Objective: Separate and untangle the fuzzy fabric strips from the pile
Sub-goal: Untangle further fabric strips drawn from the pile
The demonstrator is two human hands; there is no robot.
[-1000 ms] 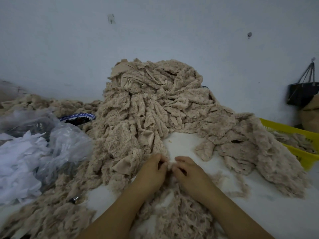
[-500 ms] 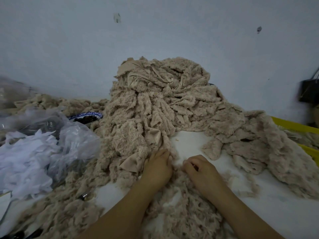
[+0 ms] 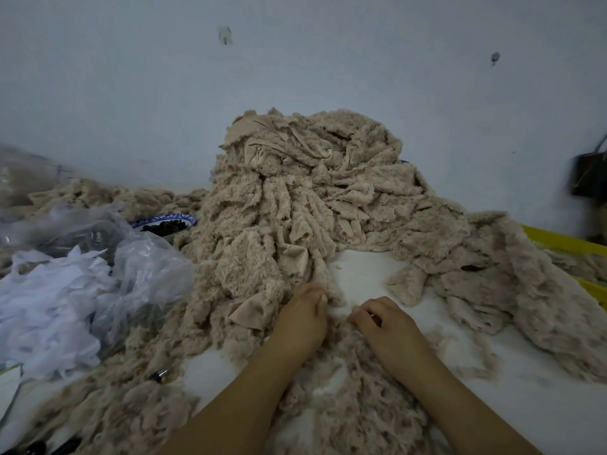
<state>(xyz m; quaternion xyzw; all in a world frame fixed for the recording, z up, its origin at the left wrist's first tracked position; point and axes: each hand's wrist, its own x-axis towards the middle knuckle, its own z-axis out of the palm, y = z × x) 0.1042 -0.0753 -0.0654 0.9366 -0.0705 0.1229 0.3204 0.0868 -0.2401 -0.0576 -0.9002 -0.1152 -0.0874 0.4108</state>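
A tall pile of beige fuzzy fabric strips (image 3: 305, 205) rises against the wall and spills forward over the white table (image 3: 364, 277). My left hand (image 3: 300, 318) lies at the pile's front edge, fingers curled, pinching the end of a fuzzy strip (image 3: 330, 290) that hangs down from the pile. My right hand (image 3: 384, 323) sits just to the right with curled fingers, pinching a thin bit of the same fluff between thumb and fingers. A mat of loose fuzzy strips (image 3: 345, 399) lies beneath both forearms.
A clear plastic bag of white scraps (image 3: 65, 300) fills the left side. A blue-rimmed bowl (image 3: 167, 223) holding dark pieces stands behind it. A yellow crate (image 3: 571, 247) with more strips is at the right edge. More beige fabric (image 3: 512, 290) drapes to the right.
My hands have moved slightly apart; the left one curled its fingers onto the strip's end at the pile edge, and the right one stayed beside it.
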